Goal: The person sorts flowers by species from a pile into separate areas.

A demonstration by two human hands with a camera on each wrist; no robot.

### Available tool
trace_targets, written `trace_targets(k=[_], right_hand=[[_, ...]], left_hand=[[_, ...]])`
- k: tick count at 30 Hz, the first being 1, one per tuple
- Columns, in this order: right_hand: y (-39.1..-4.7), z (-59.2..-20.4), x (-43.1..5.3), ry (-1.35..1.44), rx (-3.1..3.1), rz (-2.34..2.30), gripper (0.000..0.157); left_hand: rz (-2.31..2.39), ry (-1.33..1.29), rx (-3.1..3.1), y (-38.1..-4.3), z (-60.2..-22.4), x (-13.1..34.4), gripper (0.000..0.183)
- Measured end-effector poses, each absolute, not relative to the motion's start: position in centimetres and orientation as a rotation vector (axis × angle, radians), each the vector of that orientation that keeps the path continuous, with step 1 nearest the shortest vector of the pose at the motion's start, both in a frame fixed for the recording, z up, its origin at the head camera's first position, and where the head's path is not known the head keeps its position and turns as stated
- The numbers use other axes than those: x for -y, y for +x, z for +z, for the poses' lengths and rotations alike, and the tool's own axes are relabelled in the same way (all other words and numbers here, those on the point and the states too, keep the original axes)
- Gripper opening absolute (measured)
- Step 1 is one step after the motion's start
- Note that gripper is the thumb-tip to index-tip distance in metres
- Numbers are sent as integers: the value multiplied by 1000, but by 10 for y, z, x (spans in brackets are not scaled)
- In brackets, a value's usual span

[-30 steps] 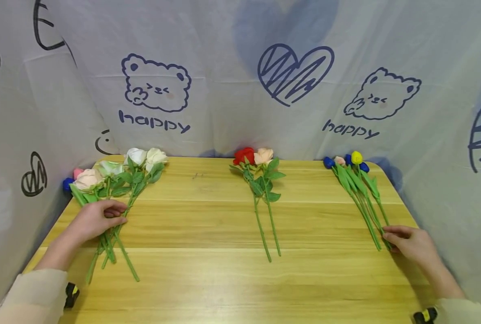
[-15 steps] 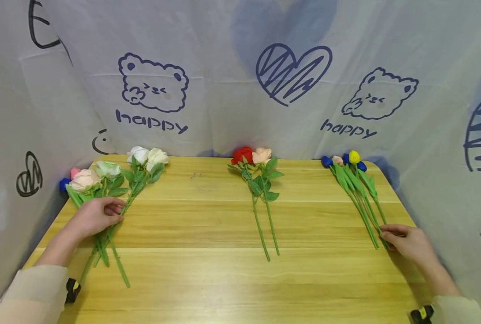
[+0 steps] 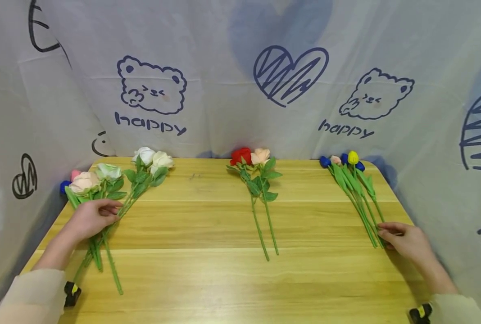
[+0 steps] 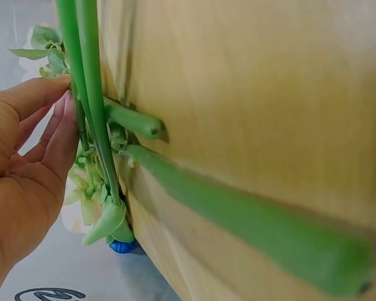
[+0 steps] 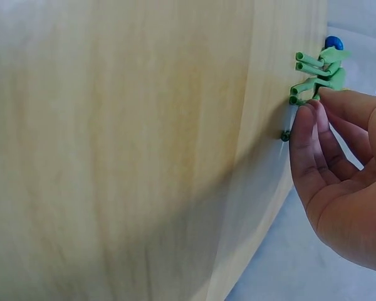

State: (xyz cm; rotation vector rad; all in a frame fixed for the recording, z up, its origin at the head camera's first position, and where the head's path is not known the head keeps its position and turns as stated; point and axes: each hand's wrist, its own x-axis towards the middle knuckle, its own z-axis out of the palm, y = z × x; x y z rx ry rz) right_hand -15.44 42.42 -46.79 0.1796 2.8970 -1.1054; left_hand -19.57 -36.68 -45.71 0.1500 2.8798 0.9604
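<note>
At the table's left side my left hand (image 3: 89, 219) pinches thin green stems between thumb and fingertips. A white rose (image 3: 145, 155) and a cream rose (image 3: 162, 162) top the stems leaning right from it. Beside them lie a peach rose (image 3: 84, 182), a pale green rose (image 3: 108, 171) and a blue tulip (image 3: 65, 186), their stems crossing beneath the hand. Thicker tulip stems (image 4: 91, 81) pass close by the fingertips in the left wrist view. Over on the right, my right hand (image 3: 407, 241) pinches a tulip stem near its lower end, within a bunch topped by a yellow tulip (image 3: 352, 157).
A red rose (image 3: 241, 156) and another peach rose (image 3: 260, 156) lie together at the back middle of the wooden table (image 3: 208, 279). Printed cloth (image 3: 220, 108) hangs behind and along both sides, right at the table's edges.
The white and cream roses have shifted right, apart from the pale green rose, while their stem ends swung left and toward me. My right hand stays at the tulip stems.
</note>
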Motion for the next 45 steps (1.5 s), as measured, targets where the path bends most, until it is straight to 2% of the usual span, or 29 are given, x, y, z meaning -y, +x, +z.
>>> trace_targets(k=[15, 23, 33, 45], right_hand=[[-155, -458, -411, 267, -2904, -1113, 54], [-154, -453, -384, 258, -3003, -1172, 49], [-163, -451, -330, 91, -2896, -1691, 41], [-173, -445, -229, -52, -2535, -2101, 35]], left_hand=[[1098, 42, -2943, -188, -450, 361, 38], [1221, 7, -3088, -187, -445, 345, 39], [1690, -30, -2986, -188, -434, 296, 40], [2106, 66, -2696, -198, -422, 206, 35]])
